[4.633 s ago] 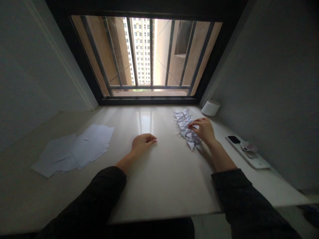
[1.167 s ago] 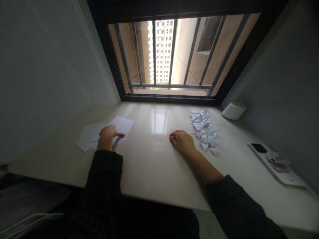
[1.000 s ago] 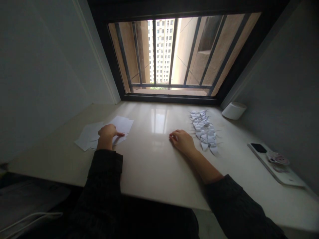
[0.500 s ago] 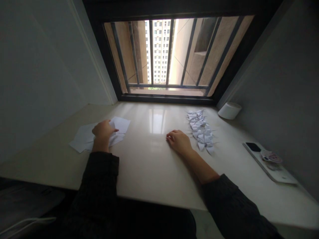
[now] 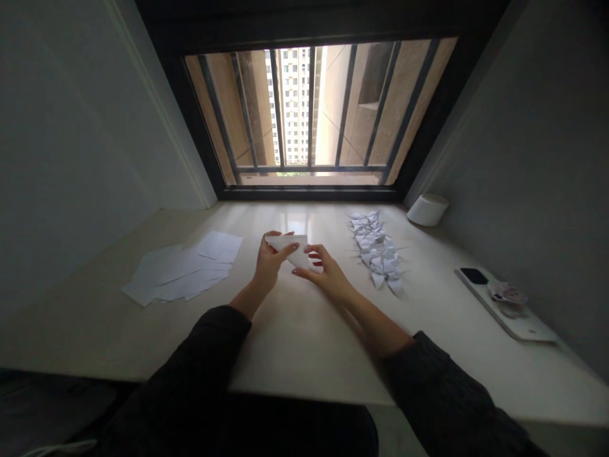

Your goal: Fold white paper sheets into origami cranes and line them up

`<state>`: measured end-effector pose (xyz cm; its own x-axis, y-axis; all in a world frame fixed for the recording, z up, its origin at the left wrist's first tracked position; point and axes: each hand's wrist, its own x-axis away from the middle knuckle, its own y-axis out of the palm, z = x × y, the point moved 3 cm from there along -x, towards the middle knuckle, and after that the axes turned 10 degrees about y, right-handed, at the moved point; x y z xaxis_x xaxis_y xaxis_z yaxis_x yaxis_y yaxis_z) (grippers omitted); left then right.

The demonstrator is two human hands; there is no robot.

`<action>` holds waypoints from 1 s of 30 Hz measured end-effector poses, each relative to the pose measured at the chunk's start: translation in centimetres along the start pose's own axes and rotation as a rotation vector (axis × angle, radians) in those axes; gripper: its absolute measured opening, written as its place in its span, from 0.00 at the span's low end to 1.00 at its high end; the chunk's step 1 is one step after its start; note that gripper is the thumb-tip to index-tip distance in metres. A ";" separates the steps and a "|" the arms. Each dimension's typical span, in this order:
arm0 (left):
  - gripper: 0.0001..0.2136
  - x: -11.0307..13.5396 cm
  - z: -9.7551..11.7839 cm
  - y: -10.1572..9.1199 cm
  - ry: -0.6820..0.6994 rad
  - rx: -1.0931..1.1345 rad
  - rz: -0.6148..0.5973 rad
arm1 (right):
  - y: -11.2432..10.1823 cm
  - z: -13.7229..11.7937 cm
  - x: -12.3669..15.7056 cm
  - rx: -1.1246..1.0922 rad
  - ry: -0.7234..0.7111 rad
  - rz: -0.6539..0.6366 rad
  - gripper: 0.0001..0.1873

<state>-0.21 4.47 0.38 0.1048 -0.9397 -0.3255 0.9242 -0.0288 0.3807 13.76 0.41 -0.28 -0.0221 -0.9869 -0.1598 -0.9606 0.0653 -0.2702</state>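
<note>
A white sheet of paper (image 5: 291,249) is lifted just above the middle of the pale desk (image 5: 309,330). My left hand (image 5: 269,262) grips its left side, thumb on top. My right hand (image 5: 325,274) pinches its right lower edge with fingertips. To the left lies a loose spread of white paper sheets (image 5: 178,271). To the right of my hands a row of several small folded paper figures (image 5: 375,252) runs toward the window.
A barred window (image 5: 309,114) closes the far end of the desk, with grey walls on both sides. A white round container (image 5: 427,209) stands at the back right. A tablet (image 5: 507,311) with a phone (image 5: 474,275) and stickers on it lies by the right wall.
My left hand has taken one sheet from the spread and carried it to the middle. My right hand has risen off the desk and taken hold of the sheet's other side.
</note>
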 end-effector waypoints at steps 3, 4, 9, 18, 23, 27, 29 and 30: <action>0.27 1.0 -0.8 0.6 -0.057 0.065 0.068 | 0.3 0.2 0.0 -0.106 0.041 -0.035 0.21; 0.27 1.2 -0.9 0.6 -0.080 0.076 0.104 | 0.3 0.4 -0.1 -0.133 0.067 -0.035 0.20; 0.26 1.4 -0.8 0.7 -0.138 0.080 0.104 | -0.5 1.5 -1.0 -0.190 0.142 0.112 0.20; 0.26 1.6 -0.8 0.8 -0.288 0.030 -0.070 | -2.3 0.7 -1.2 -0.164 0.080 0.303 0.20; 0.23 1.1 -0.1 0.6 -0.263 -0.097 -0.219 | -2.7 -0.1 -0.5 -0.046 -0.008 0.360 0.16; 0.20 0.7 0.1 0.3 -0.148 -0.231 -0.231 | -2.5 -0.5 -0.2 0.019 -0.075 0.334 0.14; 0.17 0.7 0.1 0.3 -0.041 -0.265 -0.216 | -2.3 -0.5 0.0 0.021 -0.082 0.318 0.15; 0.15 0.8 0.1 0.4 -0.007 -0.276 -0.206 | -2.3 -0.5 0.0 0.015 -0.082 0.315 0.15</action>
<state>0.18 3.71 0.35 -0.0965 -0.9260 -0.3649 0.9903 -0.1261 0.0583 15.81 0.19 0.83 -0.2943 -0.9027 -0.3138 -0.9060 0.3680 -0.2089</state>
